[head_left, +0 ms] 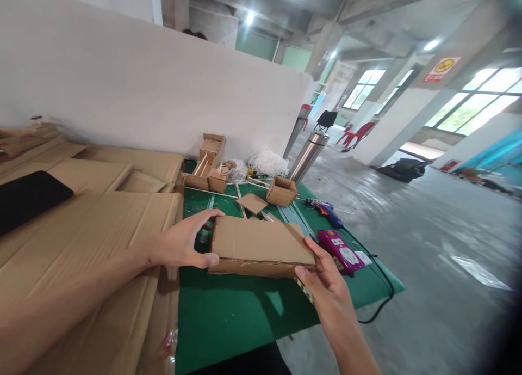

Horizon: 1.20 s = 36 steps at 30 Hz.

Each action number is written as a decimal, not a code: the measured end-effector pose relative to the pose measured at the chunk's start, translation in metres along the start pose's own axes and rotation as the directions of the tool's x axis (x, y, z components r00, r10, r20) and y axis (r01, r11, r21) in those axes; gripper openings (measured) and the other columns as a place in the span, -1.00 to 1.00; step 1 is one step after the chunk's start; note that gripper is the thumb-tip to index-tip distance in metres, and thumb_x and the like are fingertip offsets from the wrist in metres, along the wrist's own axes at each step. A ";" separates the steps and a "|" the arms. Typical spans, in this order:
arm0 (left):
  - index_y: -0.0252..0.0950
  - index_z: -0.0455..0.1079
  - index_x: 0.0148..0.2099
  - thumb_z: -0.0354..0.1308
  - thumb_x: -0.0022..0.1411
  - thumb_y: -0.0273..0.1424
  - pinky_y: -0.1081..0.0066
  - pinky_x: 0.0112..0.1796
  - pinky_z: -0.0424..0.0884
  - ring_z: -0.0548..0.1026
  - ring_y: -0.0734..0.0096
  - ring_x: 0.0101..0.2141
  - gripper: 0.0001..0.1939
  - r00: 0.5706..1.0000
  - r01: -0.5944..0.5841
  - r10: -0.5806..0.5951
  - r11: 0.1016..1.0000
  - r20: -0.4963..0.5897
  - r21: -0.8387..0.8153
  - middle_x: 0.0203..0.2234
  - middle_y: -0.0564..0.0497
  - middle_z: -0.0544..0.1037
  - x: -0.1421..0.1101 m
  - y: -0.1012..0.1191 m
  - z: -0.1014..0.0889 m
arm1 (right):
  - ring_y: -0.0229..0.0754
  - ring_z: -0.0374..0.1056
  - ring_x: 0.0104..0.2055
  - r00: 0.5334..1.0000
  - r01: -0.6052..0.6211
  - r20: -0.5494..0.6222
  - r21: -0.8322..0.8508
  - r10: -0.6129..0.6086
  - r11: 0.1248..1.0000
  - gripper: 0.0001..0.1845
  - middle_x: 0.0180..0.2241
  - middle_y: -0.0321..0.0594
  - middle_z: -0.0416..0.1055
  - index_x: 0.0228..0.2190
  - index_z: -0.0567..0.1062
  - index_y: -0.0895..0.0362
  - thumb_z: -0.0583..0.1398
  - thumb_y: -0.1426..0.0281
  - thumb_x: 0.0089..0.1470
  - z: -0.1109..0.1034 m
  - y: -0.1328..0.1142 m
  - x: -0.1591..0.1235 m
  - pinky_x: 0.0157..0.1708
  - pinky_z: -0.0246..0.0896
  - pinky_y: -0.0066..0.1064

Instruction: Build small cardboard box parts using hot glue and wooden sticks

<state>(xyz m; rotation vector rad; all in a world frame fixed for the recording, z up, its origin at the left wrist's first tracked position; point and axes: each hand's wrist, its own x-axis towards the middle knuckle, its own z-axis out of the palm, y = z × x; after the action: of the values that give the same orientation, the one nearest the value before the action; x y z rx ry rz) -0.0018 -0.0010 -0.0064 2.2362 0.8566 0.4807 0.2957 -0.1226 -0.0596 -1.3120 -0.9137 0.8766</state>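
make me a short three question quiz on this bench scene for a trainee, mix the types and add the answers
1. True or false: the left hand and the right hand both hold the flat box.
2. What colour is most of the glue gun?
a) white
b) blue
c) green
3. Fill in: the black slab at the left edge lies on ____.

Key:
1. True
2. b
3. cardboard
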 end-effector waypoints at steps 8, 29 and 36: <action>-0.26 0.00 0.32 0.28 0.09 -0.20 0.12 0.15 0.33 0.35 0.01 0.15 -0.16 1.000 0.003 -0.003 1.000 0.007 -0.015 0.23 -0.19 0.28 -0.001 -0.005 0.001 | -0.07 0.36 0.14 1.000 -0.013 0.029 0.018 0.012 1.000 -0.34 0.22 -0.27 0.33 0.12 0.39 -0.16 0.39 0.19 -0.03 -0.003 0.003 0.000 0.02 0.36 -0.37; -0.24 0.08 0.27 0.27 0.05 -0.26 0.08 0.12 0.36 0.40 -0.03 0.12 -0.23 0.999 -0.023 0.023 1.000 -0.031 0.006 0.19 -0.18 0.35 -0.001 -0.002 0.002 | 0.07 0.44 0.03 0.981 0.177 0.022 -0.492 -0.191 0.852 -0.48 0.00 -0.07 0.52 -0.03 0.51 0.04 0.21 0.00 0.07 -0.051 -0.022 0.037 -0.01 0.37 -0.19; -0.28 0.07 0.28 0.28 0.02 -0.26 0.09 0.14 0.36 0.40 -0.04 0.13 -0.19 0.999 0.030 -0.030 1.000 -0.026 -0.001 0.20 -0.20 0.35 0.000 0.002 0.000 | 0.23 0.42 0.00 0.982 -0.149 -0.186 -0.887 -0.042 0.437 -0.68 -0.15 0.12 0.54 -0.21 0.56 0.27 0.29 0.27 0.09 -0.098 -0.041 0.186 -0.01 0.29 0.02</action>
<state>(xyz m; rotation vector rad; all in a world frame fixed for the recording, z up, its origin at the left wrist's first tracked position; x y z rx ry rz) -0.0011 -0.0019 -0.0052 2.2175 0.9024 0.4968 0.4606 0.0065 -0.0129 -2.3299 -1.2652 0.2158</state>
